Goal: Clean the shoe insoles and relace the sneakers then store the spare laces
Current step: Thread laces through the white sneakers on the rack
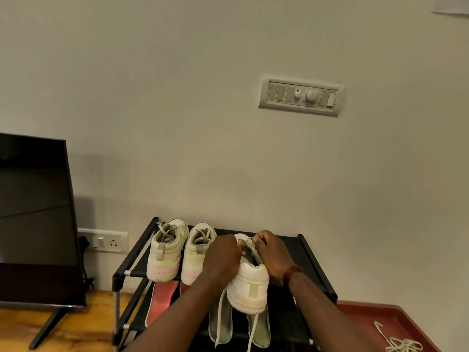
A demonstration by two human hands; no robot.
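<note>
- Lacing white sneaker [250,285], heel toward the person, so eyelets sit between both hands.
- Right hand [272,252] pinches lace [248,242]; left hand [223,252] fingers hidden, grip unclear.

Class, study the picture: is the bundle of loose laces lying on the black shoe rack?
No, the loose laces lie on the red tray, to the right of the shoe rack.

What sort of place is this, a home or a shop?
Probably a room in a home: a small shoe rack stands by a plain wall, beside a television, below a wall switch panel.
</note>
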